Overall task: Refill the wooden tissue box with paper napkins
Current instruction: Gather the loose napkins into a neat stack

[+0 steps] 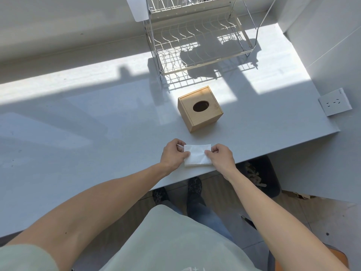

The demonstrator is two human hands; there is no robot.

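So both hands, the left hand (174, 154) and right hand (220, 155), pinch the napkin stack (197, 155) on the near surface (78, 124), and the shut wooden box (200, 108) just beyond waits to be filled

A pale green short-sleeved shirt (172, 241) above blue jeans (207, 216); below the jeans, 2 dark patterned shoes (194, 185); forearms bare.

text: none legible | shirt (175, 251) hem: pale marks, cut off by frame edge, unreadable
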